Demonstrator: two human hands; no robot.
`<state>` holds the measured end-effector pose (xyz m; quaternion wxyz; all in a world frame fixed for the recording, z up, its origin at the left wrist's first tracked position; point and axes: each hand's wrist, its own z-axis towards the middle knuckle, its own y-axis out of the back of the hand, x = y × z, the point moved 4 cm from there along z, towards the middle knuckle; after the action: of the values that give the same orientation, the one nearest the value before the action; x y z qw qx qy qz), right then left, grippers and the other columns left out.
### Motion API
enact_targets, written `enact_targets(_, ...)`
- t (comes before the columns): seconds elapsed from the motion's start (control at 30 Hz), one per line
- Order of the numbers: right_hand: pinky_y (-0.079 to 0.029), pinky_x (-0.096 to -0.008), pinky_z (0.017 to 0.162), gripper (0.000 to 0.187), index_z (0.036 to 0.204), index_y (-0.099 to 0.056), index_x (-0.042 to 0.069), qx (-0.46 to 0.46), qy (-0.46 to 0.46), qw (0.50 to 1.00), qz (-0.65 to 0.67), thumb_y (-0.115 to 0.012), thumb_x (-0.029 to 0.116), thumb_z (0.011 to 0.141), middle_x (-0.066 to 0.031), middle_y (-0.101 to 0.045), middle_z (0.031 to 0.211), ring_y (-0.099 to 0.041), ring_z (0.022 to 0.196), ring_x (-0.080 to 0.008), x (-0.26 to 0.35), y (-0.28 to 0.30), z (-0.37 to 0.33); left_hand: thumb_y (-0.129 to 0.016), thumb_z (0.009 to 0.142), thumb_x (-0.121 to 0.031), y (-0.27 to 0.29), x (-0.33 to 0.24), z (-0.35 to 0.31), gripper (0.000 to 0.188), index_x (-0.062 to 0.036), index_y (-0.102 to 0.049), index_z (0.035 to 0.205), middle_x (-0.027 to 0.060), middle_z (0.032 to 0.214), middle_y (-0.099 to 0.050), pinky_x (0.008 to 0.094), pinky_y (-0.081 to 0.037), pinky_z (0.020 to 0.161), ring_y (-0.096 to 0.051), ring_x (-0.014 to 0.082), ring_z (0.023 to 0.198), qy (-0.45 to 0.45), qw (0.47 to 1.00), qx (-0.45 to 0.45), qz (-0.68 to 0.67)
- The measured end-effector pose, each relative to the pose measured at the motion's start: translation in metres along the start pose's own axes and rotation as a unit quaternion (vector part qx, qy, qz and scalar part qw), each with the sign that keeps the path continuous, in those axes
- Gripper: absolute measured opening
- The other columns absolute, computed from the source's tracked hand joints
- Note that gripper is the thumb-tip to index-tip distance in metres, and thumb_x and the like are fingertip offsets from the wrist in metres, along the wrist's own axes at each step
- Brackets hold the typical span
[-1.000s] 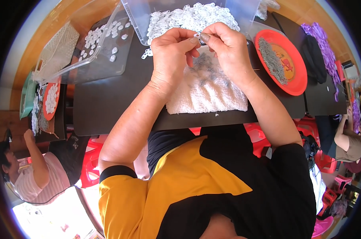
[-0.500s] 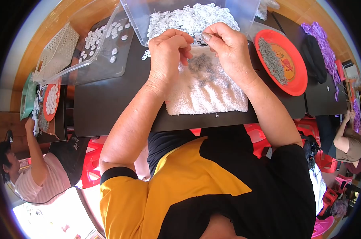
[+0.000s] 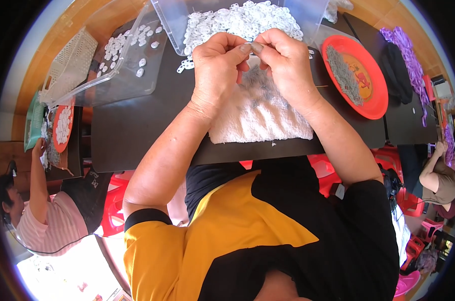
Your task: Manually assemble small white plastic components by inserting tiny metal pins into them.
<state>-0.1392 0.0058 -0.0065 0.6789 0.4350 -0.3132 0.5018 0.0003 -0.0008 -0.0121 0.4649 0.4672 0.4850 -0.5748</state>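
Head view: hands [image 3: 213, 65] [image 3: 289, 60] pinch a white piece [image 3: 248, 43] above dark table [image 3: 137, 128] near red stools [image 3: 116, 200].

I read this as a small hand-assembly workshop: the dark worktop [image 3: 137, 133] carries a clear bin [image 3: 312, 15] of small white parts [image 3: 242, 22] and a red plate [image 3: 376, 65] of grey pieces [image 3: 343, 75], with one co-worker [image 3: 56, 220] at my left, another [image 3: 435, 183] at my right.

Purple strands [image 3: 412, 70] lie beside a black object [image 3: 395, 75] (its kind unclear); red stools [image 3: 115, 208] stand either side.
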Motion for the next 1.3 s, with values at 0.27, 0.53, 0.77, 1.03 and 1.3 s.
enact_targets(0.27,-0.047,-0.0311,0.061,0.006,0.091,-0.062,0.001,0.009,0.03,0.999,-0.025,-0.062,0.006,0.086,-0.0105,-0.064,0.074,-0.061,0.066,-0.0192,0.006,0.008,0.005,-0.061,0.09,-0.005,0.001,0.0,0.0,0.009,0.0044,-0.061,0.092,0.0082,0.078,-0.062,0.0261,-0.044,0.05,-0.058,0.0142,0.063,0.022,0.999,-0.004,-0.041)
enact_targets(0.53,-0.051,-0.0386,0.065,0.015,0.097,-0.058,0.007,0.0,0.22,0.957,-0.187,-0.058,0.0,0.083,-0.0096,-0.065,0.091,-0.065,0.078,-0.0301,0.008,0.005,0.002,-0.063,0.087,-0.002,0.005,0.008,0.004,0.009,0.0061,-0.063,0.089,0.01,0.076,-0.063,0.0251,-0.044,0.046,-0.059,0.0145,0.059,0.055,0.991,0.0,-0.119)
enact_targets(0.77,-0.051,-0.0419,0.065,0.017,0.096,-0.058,0.007,0.014,0.202,0.956,-0.213,-0.058,-0.001,0.081,-0.0103,-0.065,0.091,-0.065,0.079,-0.0318,0.005,0.004,0.001,-0.063,0.086,-0.001,0.004,0.006,0.003,0.008,0.0064,-0.063,0.09,0.0099,0.076,-0.064,0.0247,-0.045,0.046,-0.06,0.014,0.06,0.053,0.993,0.009,-0.101)
enact_targets(1.03,-0.05,-0.0428,0.065,0.015,0.095,-0.058,0.004,0.024,0.177,0.961,-0.212,-0.057,0.0,0.081,-0.013,-0.066,0.088,-0.064,0.076,-0.0341,0.0,0.001,-0.001,-0.064,0.086,-0.002,0.001,0.007,0.001,0.007,0.0041,-0.062,0.089,0.0073,0.074,-0.064,0.0241,-0.044,0.043,-0.06,0.0109,0.058,0.041,0.999,-0.005,-0.029)
enact_targets(1.3,-0.049,-0.0369,0.065,0.009,0.091,-0.06,0.0,0.039,0.052,0.996,-0.057,-0.057,-0.001,0.083,-0.0154,-0.065,0.078,-0.065,0.073,-0.0303,-0.008,-0.005,-0.001,-0.063,0.086,-0.003,0.002,0.015,0.002,0.006,0.0029,-0.062,0.088,0.0051,0.072,-0.062,0.0244,-0.043,0.041,-0.059,0.0098,0.057,0.03,0.999,-0.038,0.003)
